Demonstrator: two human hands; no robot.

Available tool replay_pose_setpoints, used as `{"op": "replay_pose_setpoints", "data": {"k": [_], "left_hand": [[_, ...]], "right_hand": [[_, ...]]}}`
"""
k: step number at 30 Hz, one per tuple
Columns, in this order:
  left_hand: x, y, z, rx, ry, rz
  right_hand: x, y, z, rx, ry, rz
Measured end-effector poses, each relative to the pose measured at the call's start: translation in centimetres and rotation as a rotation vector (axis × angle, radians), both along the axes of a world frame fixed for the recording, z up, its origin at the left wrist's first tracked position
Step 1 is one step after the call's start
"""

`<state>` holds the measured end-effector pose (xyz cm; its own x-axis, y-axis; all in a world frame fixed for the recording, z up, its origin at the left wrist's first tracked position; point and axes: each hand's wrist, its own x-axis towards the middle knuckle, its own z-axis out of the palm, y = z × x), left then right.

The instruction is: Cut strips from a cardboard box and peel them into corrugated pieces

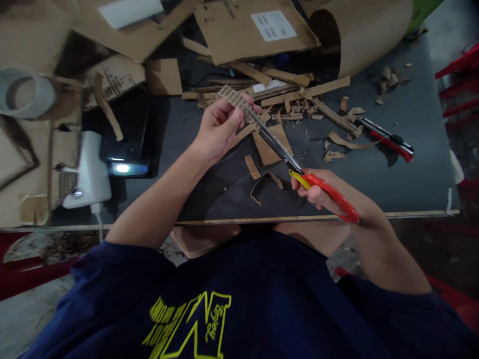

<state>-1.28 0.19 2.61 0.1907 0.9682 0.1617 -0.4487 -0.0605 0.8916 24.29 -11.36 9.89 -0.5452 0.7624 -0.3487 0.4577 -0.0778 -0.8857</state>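
Observation:
My left hand (220,127) pinches a small ridged strip of corrugated cardboard (232,96) above the middle of the dark table (209,194). In my right hand (318,192) are the scissors (279,148), with red and yellow handles and long metal blades. The blades point up and left, and their tips meet the right end of the strip beside my left fingertips. Below the blades a square cardboard piece (270,144) lies on the table. Whether the blades are fully closed on the strip is hard to tell.
A red utility knife (391,139) lies at the right among cardboard scraps (337,117). Large cardboard sheets (239,35) cover the back. At the left are a tape roll (43,97), a white device (88,169) with a cable and a black box (123,129) with a light.

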Motion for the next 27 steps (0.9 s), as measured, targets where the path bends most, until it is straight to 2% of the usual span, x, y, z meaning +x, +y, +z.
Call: {"op": "replay_pose_setpoints", "data": {"k": [8,14,19,23,27], "left_hand": [[-0.21,0.24,-0.41,-0.069,0.022,0.007],[0.1,0.03,0.09,-0.026,-0.052,-0.005],[0.08,0.04,0.23,-0.074,-0.017,0.002],[-0.03,0.01,0.22,0.012,-0.057,-0.052],[0.05,0.02,0.18,-0.025,-0.018,-0.014]], "right_hand": [[-0.28,-0.06,0.28,-0.001,0.014,-0.017],[-0.3,-0.09,0.43,-0.002,-0.002,-0.027],[-0.36,-0.09,0.31,-0.005,-0.001,-0.028],[-0.47,-0.21,0.43,0.0,-0.009,-0.036],[-0.45,-0.29,0.47,-0.015,-0.005,-0.034]]}}
